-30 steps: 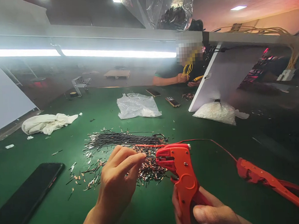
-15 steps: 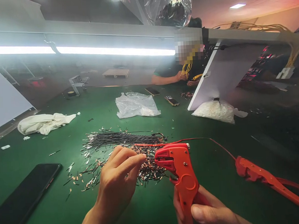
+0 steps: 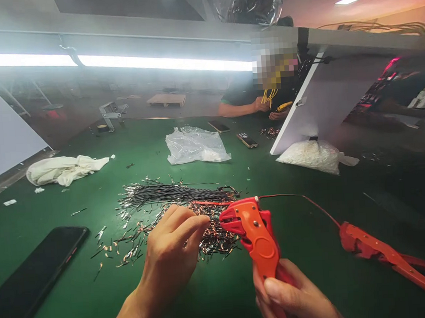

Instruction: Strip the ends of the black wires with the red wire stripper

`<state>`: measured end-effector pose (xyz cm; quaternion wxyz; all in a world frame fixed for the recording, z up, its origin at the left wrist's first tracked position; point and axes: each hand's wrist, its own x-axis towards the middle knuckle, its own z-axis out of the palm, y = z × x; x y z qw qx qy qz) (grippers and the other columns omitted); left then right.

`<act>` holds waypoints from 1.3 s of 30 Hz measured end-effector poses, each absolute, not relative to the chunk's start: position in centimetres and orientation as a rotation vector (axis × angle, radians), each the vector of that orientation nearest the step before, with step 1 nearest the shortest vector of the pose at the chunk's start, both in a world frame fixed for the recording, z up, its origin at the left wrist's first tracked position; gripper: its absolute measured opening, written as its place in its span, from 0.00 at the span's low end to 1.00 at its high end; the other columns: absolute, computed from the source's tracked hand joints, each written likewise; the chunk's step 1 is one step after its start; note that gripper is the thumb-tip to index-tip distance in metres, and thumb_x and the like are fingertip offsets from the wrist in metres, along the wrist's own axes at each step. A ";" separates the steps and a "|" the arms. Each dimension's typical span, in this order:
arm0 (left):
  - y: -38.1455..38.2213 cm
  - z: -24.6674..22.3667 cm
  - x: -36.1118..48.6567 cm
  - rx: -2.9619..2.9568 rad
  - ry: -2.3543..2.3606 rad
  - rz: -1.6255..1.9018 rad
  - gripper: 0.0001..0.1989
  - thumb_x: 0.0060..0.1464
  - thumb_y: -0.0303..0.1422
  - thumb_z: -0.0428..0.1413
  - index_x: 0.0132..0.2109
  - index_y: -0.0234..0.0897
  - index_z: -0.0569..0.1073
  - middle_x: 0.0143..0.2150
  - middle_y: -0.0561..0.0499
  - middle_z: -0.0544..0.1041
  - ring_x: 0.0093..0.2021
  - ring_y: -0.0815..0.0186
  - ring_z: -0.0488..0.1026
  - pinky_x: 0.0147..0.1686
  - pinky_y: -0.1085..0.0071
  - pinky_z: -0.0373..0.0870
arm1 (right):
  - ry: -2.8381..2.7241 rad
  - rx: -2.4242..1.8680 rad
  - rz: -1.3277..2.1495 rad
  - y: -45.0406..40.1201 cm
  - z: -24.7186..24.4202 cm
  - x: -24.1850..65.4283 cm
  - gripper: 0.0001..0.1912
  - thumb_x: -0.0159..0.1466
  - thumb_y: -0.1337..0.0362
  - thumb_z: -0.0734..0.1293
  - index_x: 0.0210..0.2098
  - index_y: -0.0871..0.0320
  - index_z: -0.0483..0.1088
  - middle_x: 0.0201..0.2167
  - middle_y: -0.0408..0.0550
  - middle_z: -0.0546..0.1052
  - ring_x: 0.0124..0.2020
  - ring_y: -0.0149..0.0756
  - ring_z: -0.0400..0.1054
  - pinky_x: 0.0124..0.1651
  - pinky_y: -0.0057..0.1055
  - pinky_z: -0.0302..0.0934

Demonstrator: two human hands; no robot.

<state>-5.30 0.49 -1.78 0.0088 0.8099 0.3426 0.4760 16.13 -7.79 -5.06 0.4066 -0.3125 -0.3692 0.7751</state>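
Note:
In my right hand is a red-orange wire stripper, gripped by its handles with the jaws pointing left. My left hand is closed in a pinch just left of those jaws. A thin black wire showed at its fingertips a moment ago; the fingers and the clutter behind mostly hide it now. Behind both hands lies a bundle of black wires with metal terminals at the left ends. Short wire offcuts with copper ends are heaped below the bundle.
A second orange wire stripper lies at right, a dark phone at left. Further back are a white cloth, a plastic bag and a bag of white pieces. A co-worker's hands hold yellow wires across the table.
The wire stripper has tilted and its jaws have drawn slightly apart from my left fingertips. The handles look squeezed closer together. My left hand keeps its pinch; the view has shifted slightly.

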 end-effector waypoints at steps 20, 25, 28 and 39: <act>-0.4 -2.2 -4.7 2.664 1.095 1.526 0.11 0.53 0.17 0.57 0.41 0.35 0.73 0.32 0.50 0.73 0.33 0.67 0.66 0.32 0.70 0.67 | -0.939 -0.681 1.829 -6.7 -3.2 17.0 0.21 0.62 0.58 0.63 0.53 0.60 0.66 0.42 0.56 0.75 0.37 0.43 0.70 0.44 0.42 0.62; -0.7 -2.9 -4.2 2.759 1.091 1.514 0.11 0.53 0.17 0.56 0.40 0.35 0.73 0.32 0.50 0.74 0.33 0.66 0.66 0.33 0.69 0.65 | -0.889 -0.662 1.914 -6.5 -3.5 16.7 0.27 0.62 0.60 0.64 0.58 0.61 0.61 0.37 0.55 0.76 0.37 0.43 0.70 0.41 0.42 0.62; -0.8 -3.2 -4.0 2.879 0.957 1.349 0.08 0.56 0.20 0.54 0.40 0.35 0.74 0.31 0.49 0.73 0.33 0.65 0.66 0.33 0.68 0.62 | -0.857 -0.747 1.885 -6.4 -4.0 16.6 0.27 0.63 0.60 0.64 0.61 0.59 0.58 0.38 0.52 0.76 0.37 0.42 0.70 0.43 0.41 0.62; -0.8 -3.9 -3.0 2.961 0.874 1.176 0.11 0.64 0.27 0.49 0.36 0.37 0.74 0.23 0.55 0.66 0.26 0.68 0.59 0.29 0.68 0.53 | -0.927 -0.820 1.833 -6.2 -4.0 16.7 0.20 0.61 0.57 0.67 0.49 0.61 0.67 0.36 0.53 0.77 0.33 0.42 0.71 0.39 0.39 0.63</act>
